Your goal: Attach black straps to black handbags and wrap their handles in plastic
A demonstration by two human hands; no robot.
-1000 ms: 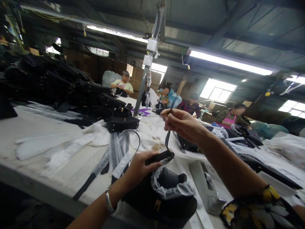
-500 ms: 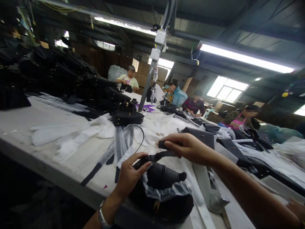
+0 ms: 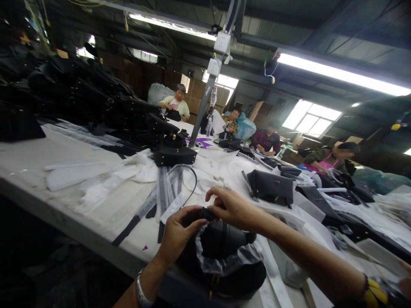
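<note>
A black handbag [image 3: 239,280] stands at the table's near edge, with crinkled clear plastic [image 3: 224,265] around its upper part and a small gold clasp on its front. Over its top, my left hand [image 3: 175,229] grips a short black strap [image 3: 208,214] between thumb and fingers. My right hand [image 3: 229,208] meets it there, thumb and index finger closed on the same strap; its other fingers curl above. Most of the strap is hidden by my fingers, so I cannot tell where its ends lie.
Black bags [image 3: 112,107] are heaped at the left. A smaller black bag [image 3: 176,156] sits ahead, and a grey-black one [image 3: 271,187] lies to the right. Plastic-wrapped strips [image 3: 167,184] and white sheets [image 3: 128,173] cover the table. A slanted post [image 3: 204,111] rises mid-table; several people work beyond.
My right hand has come left and closer to my left hand, and the strap stretched out between them is now mostly covered. The view has shifted slightly.
</note>
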